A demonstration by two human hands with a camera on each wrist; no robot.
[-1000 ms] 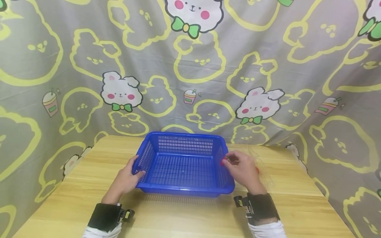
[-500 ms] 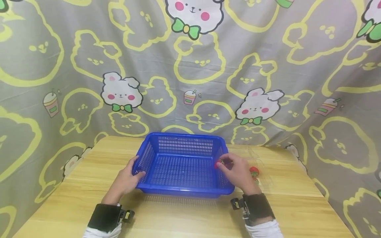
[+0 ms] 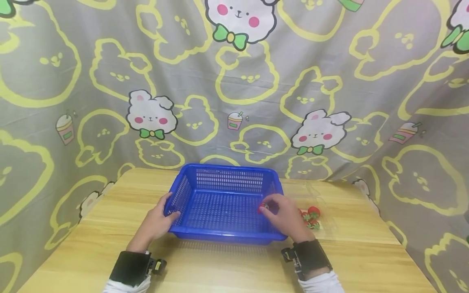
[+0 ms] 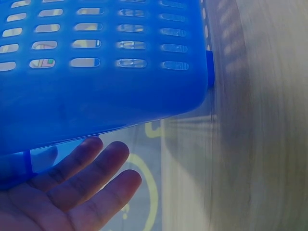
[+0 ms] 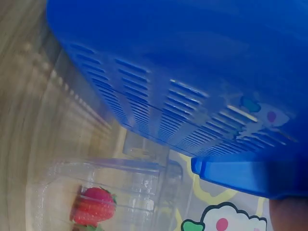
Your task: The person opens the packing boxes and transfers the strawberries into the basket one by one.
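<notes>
A blue plastic basket [image 3: 227,234] with slotted walls stands on the table. My left hand [image 3: 154,221] grips its left rim, thumb on the inner side and fingers outside; in the left wrist view the fingers [image 4: 108,166] lie beneath the rim. Over the basket's right side, my right hand [image 3: 286,215] pinches a red strawberry [image 3: 261,208], partly covered by the fingers. To the right of that hand, several strawberries [image 3: 313,212] with green leaves lie in a clear plastic box [image 3: 331,224]. One strawberry [image 5: 96,206] shows through the box in the right wrist view.
The wooden table [image 3: 216,270] extends in front of the basket and to both sides. Behind it hangs a grey curtain [image 3: 205,81] with yellow outlines and cartoon rabbits. The clear box stands close to the basket's right wall.
My right hand has moved left and inward over the basket with the strawberry. More strawberries in the clear box are now uncovered. The left hand keeps its hold on the rim.
</notes>
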